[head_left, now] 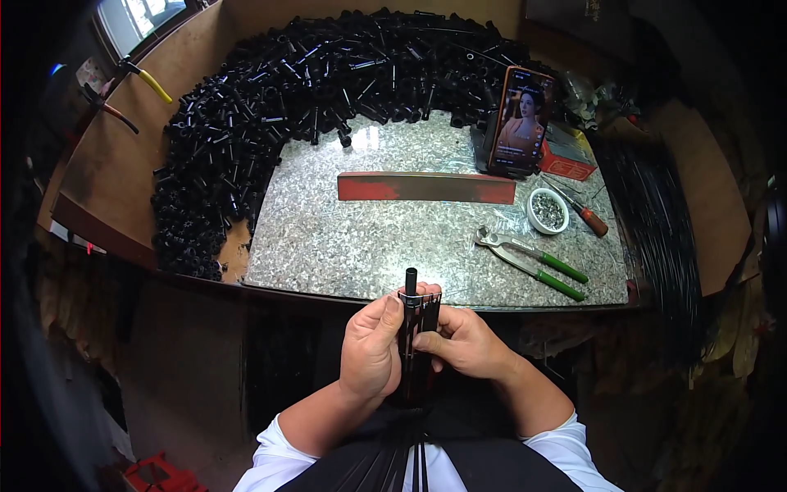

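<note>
In front of my chest, just past the table's near edge, I hold a folded black frame of slim rods round a short tube (pixel 411 281); it looks like an umbrella frame. My left hand (pixel 369 348) is closed round its left side, thumb up near the top. From the right, my right hand (pixel 474 344) pinches the rods, its thumb lying across them. Bright metal shows near the top of the bundle. Thin black rods trail down over my dark apron. Some fingers of both hands are hidden behind the bundle.
On the speckled tabletop (pixel 311 246) lie a red-and-brown bar (pixel 426 189), green-handled pincers (pixel 537 264), a screwdriver (pixel 592 220) and a white bowl (pixel 548 211) of small metal bits. A phone (pixel 521 123) stands behind. Black tubular parts (pixel 328 74) heap up; long black rods (pixel 652 221) lie right.
</note>
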Demonstrator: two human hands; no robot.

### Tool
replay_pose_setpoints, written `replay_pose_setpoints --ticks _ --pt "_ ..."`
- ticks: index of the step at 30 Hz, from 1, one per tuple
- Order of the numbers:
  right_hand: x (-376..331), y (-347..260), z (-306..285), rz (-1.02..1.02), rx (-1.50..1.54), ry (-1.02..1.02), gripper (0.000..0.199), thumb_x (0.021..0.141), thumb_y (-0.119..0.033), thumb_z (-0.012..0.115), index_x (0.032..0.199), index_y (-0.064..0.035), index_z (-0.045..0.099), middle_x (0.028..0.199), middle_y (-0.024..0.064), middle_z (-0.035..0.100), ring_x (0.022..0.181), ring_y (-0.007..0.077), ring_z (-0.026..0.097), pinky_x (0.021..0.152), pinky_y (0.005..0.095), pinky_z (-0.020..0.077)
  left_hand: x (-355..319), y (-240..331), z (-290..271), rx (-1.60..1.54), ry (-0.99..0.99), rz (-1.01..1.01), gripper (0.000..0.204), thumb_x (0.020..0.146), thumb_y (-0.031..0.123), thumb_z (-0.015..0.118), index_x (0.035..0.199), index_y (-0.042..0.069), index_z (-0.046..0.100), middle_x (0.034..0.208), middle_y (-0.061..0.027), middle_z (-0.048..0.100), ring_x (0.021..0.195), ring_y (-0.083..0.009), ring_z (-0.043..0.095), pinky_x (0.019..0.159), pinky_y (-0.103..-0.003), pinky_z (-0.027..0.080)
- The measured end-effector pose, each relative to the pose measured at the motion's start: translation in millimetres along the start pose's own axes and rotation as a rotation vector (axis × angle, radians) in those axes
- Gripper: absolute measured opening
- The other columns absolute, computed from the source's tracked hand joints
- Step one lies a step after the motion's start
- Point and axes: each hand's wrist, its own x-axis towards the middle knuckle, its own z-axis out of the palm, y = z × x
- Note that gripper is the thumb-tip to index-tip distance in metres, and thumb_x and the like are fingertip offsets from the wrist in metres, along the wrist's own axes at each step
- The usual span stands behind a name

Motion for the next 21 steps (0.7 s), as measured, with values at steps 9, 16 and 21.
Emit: replay_pose_setpoints --ticks 9,16,21 --pt "7.3 0.0 -1.4 0.045 -0.006 -0.001 0.018 0.09 -0.021 0.065 0.091 -0.0031 0.062 0.063 -0.0015 0.056 0.049 0.0056 0.053 0.045 0.0208 0.0404 3.4 -2.0 -2.7 0.009 0.025 0.0 0.037 0.101 0.025 0.042 0.117 -0.005 0.056 0.11 -0.0145 0.063 0.09 -0.0173 0.063 0.081 -0.029 0.052" --pt "9.0 3.2 -2.9 0.04 0.051 -0.033 0.018 0.09 -0.022 0.065 0.089 -0.0035 0.062 0.063 -0.0016 0.056 0.05 0.0056 0.053 0.045 0.0204 0.0396 3.5 1.9 -1.7 0.02 0.054 -0.02 0.039 0.102 0.026 0.039 0.113 -0.008 0.056 0.114 -0.0183 0.059 0.101 -0.0216 0.06 0.091 -0.035 0.047" --pt "8.0 6.6 -3.8 0.034 0.034 -0.019 0.021 0.09 -0.024 0.066 0.088 -0.0033 0.061 0.064 -0.0014 0.056 0.049 0.0059 0.052 0.046 0.0208 0.04 2.1 1.6 -0.1 0.02 0.052 -0.029 0.04 0.102 0.026 0.037 0.114 -0.008 0.056 0.117 -0.0188 0.058 0.1 -0.0215 0.06 0.09 -0.034 0.048"
